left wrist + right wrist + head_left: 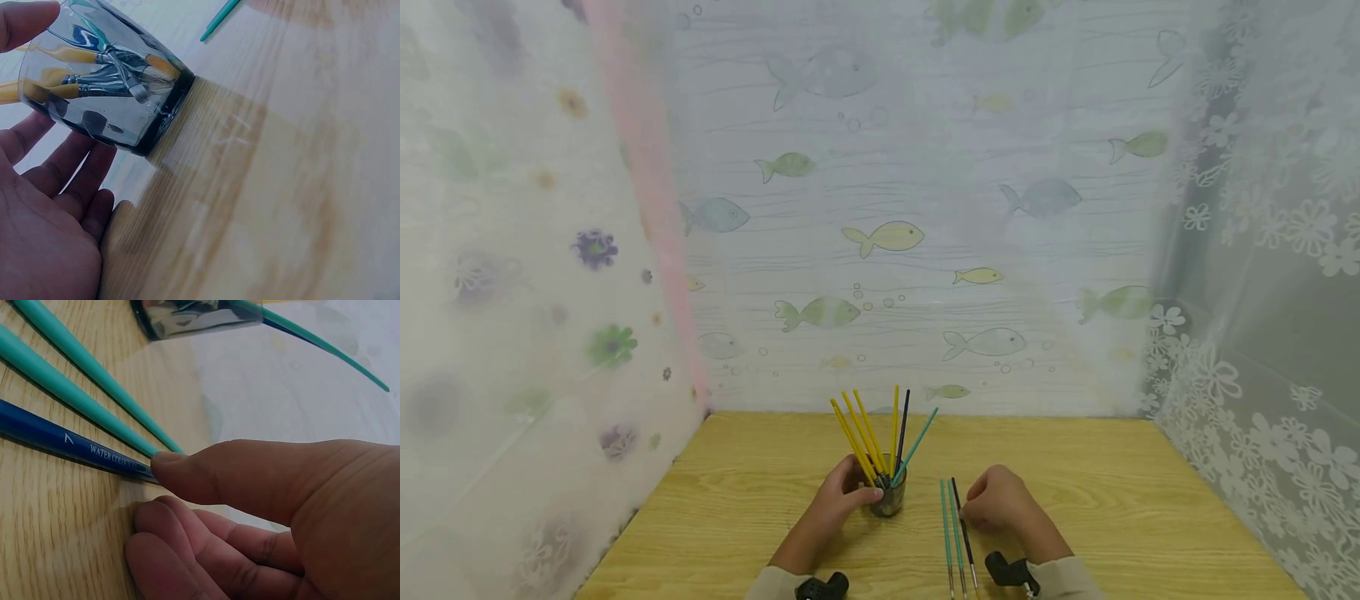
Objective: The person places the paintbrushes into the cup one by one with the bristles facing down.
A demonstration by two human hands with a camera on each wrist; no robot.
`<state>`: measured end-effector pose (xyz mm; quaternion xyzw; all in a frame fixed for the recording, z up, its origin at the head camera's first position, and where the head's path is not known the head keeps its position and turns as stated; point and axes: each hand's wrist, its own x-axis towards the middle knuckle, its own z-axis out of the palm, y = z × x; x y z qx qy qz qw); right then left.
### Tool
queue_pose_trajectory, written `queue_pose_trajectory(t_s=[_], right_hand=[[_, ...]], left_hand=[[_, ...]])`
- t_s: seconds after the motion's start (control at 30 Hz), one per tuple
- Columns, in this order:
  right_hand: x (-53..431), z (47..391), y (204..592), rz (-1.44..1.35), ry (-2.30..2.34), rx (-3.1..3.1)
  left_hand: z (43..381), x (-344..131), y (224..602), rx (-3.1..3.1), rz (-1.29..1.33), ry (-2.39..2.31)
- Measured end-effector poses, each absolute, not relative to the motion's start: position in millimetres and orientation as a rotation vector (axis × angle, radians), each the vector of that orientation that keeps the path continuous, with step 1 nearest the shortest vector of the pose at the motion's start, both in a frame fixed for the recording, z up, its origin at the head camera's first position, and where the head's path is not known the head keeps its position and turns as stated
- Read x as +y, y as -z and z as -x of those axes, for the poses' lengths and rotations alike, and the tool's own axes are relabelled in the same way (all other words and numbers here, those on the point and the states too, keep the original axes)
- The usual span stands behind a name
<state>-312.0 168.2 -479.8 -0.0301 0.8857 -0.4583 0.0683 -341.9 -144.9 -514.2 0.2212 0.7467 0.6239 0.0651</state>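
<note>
The left hand (835,498) grips the cup (891,502) at the head view's lower centre; a steady hold serves best. The right hand (1002,505)'s thumb touches the dark brush (76,444), pinch unclear, and should avoid nudging the teal brushes (75,396) just left.

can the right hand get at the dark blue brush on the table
Likely yes: the right hand is at the dark blue brush, nothing shows between them, and two teal brushes lie on its far side.
</note>
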Motion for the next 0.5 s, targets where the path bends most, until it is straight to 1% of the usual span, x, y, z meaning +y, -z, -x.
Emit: queue_pose_trajectory(t_s=[0.5], right_hand=[[169.2,311.4,481.0,0.064,1.377,2.701]], left_hand=[[341.5,-143.8,513.1,2.26,-0.673,-1.891]])
